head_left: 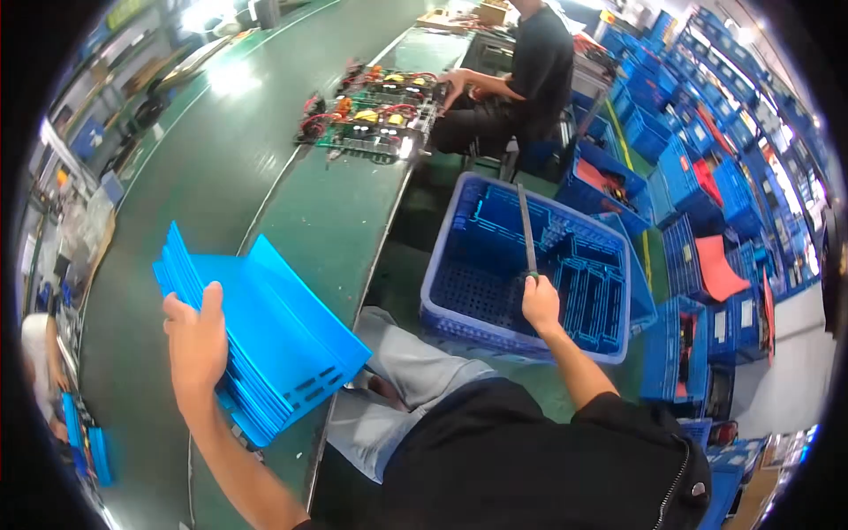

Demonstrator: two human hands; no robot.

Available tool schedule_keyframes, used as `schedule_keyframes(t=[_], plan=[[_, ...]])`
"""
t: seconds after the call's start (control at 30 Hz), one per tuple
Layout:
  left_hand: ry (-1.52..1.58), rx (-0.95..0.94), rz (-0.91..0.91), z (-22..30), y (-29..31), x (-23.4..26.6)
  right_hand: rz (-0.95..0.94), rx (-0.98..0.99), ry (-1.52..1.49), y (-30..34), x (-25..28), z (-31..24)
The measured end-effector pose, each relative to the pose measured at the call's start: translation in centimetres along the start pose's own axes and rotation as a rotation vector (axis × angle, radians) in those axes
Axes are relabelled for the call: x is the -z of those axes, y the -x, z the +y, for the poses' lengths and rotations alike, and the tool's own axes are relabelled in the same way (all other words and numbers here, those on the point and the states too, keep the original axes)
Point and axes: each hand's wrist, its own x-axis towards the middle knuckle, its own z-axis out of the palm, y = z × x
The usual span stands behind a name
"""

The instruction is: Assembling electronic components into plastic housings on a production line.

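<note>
A stack of bright blue bent sheets (281, 311) with slots along one end rests on the green bench at my left. My left hand (196, 340) grips its left edge, thumb raised and the other fingers partly hidden. In my right hand (541, 303) is the near end of a long thin grey rod (527, 225). The rod slants away over a deep blue plastic crate (530, 343), and its far end lies over the crate's far rim; whether it touches cannot be made out. Slotted blue panels (587, 300) stand inside the crate along its right side.
Circuit-board assemblies (375, 115) with red wires and yellow parts sit further up the bench (331, 208). A person in a dark shirt (543, 57) works there with one hand on them. Blue bins (685, 349) and loaded shelves line the right side. My legs are beside the bench edge.
</note>
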Motion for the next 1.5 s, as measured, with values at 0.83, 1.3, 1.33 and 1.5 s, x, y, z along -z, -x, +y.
schedule_keyframes(t=[0.83,1.3,1.33,1.5], plan=[[-0.152,0.042,0.064,3.9,0.6,-0.8,0.055,-0.085,-0.021,3.9,0.0,2.9],[-0.13,-0.11,0.091,5.2,-0.8,-1.7,-0.013,-0.413,-0.601,4.4,-2.0,-0.5],[-0.118,-0.109,0.119,5.3,-0.9,-1.8,-0.005,-0.398,-0.572,4.3,-3.1,0.6],[-0.159,-0.132,0.129,4.8,-1.4,-2.0,0.006,-0.381,-0.477,5.6,-5.4,2.1]])
